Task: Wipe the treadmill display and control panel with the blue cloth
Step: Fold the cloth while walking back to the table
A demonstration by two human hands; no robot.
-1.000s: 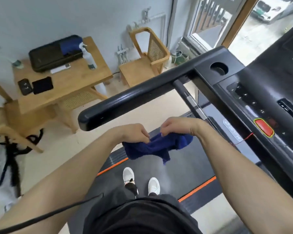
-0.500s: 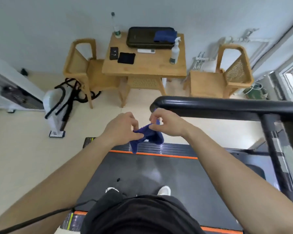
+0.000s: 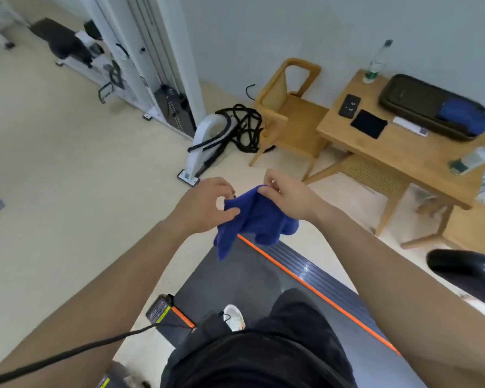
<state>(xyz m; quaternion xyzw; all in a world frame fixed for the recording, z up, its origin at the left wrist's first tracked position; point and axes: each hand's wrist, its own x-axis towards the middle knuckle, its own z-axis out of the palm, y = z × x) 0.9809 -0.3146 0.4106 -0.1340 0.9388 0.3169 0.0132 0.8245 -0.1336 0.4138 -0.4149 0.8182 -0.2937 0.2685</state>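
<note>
Pinching blue cloth between both hands' fingers: left hand, right hand; no legible writing.

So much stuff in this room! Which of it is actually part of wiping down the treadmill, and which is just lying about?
Part of the job:
- blue cloth, pinched by the left hand and right hand
- treadmill, though its display and panel are out of view

Just lying about:
- wooden table
- water bottle
- phone
- second blue cloth on the black case
- wooden chair
- black ropes
</note>
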